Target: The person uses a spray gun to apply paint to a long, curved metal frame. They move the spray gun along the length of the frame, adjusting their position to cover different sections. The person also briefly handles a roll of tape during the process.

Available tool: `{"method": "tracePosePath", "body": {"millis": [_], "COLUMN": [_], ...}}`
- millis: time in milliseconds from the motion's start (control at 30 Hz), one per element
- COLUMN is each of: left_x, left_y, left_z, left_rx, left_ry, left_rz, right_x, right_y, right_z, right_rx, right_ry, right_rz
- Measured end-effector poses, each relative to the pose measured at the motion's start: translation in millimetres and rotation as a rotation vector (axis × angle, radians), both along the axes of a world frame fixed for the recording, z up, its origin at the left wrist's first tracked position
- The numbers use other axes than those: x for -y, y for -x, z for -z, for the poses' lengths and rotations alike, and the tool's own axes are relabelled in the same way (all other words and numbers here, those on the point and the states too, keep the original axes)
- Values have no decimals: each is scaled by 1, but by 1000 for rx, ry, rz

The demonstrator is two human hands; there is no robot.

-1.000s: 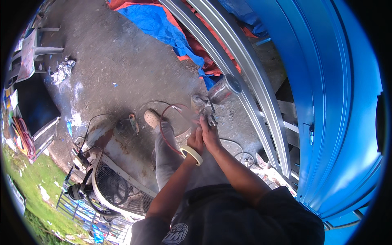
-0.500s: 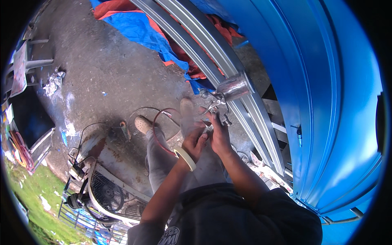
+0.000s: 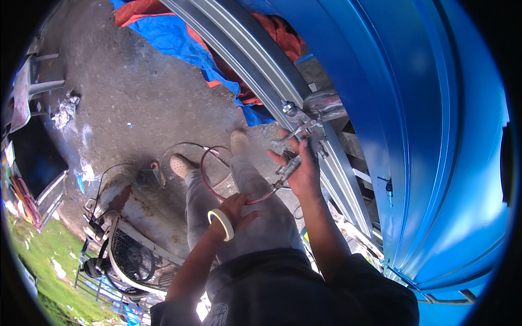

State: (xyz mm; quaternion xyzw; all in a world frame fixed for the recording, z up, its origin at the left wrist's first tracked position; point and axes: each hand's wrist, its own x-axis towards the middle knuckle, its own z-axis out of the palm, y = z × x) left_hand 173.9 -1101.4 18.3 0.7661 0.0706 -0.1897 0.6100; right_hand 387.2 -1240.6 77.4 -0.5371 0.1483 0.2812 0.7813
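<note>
Loosely, the right grip (image 3: pixel 305 173) holds a spray gun (image 3: pixel 314 127); cup (image 3: pixel 325 104) contents hidden; left grip (image 3: pixel 236 211) unclear.

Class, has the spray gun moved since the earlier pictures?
Yes: the spray gun, in the right hand, has moved rightward, closer to the large blue panel.

Stained grey floor (image 3: pixel 125 92) — sunlit grass (image 3: pixel 41 255) at lower left.
</note>
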Motion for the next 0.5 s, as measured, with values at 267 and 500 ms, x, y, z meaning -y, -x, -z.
{"method": "tracePosePath", "body": {"millis": [267,500], "left_x": [3,37], "left_y": [-27,-175], "left_z": [18,11], "left_rx": [-255,-220], "left_ry": [344,956], "left_rz": [-177,-449], "right_x": [4,-11], "right_y": [-59,-125], "right_z": [-6,-12], "right_rx": [42,162], "right_ry": [87,235], "right_rz": [25,61]}}
